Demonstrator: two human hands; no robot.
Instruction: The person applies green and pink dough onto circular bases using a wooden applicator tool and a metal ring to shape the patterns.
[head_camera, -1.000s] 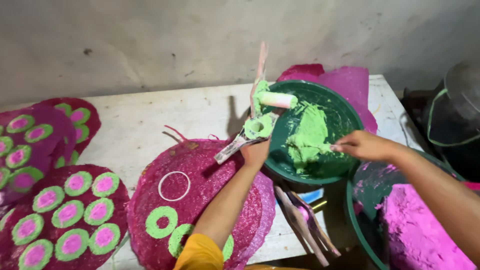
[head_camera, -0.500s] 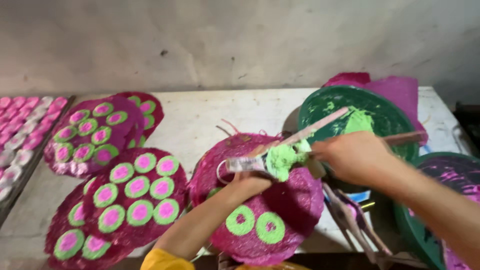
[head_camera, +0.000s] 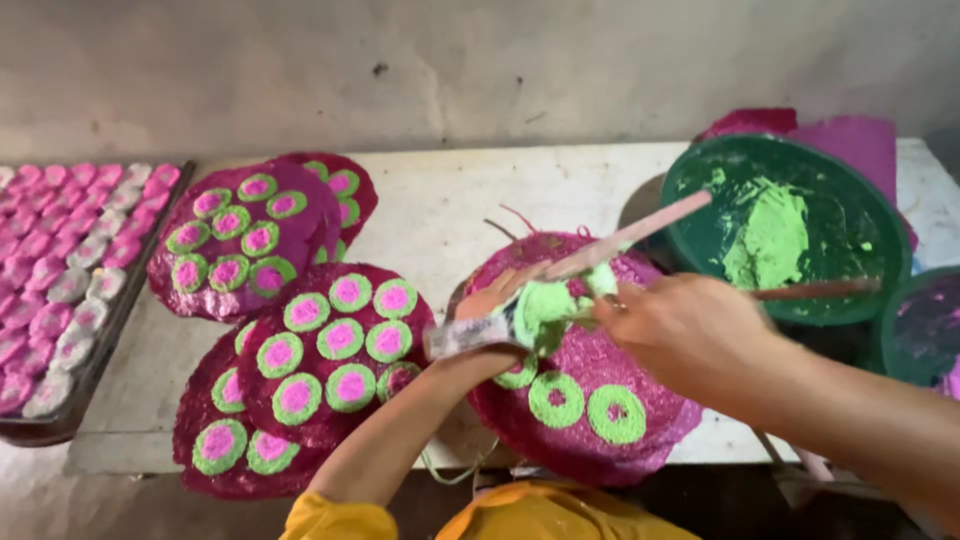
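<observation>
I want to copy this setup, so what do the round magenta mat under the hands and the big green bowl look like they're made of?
The round magenta mat looks like woven fibre, perhaps straw or palm: coarse, bumpy surface, stray strands at the edge, matte dye. The big green bowl looks like smooth moulded plastic with a slight sheen, though painted metal is possible; light green paste smears its inside.

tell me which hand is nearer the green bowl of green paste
Right. The right hand is just lower left of the green bowl, close to its rim. The left hand is farther left, over the magenta mat.
</observation>
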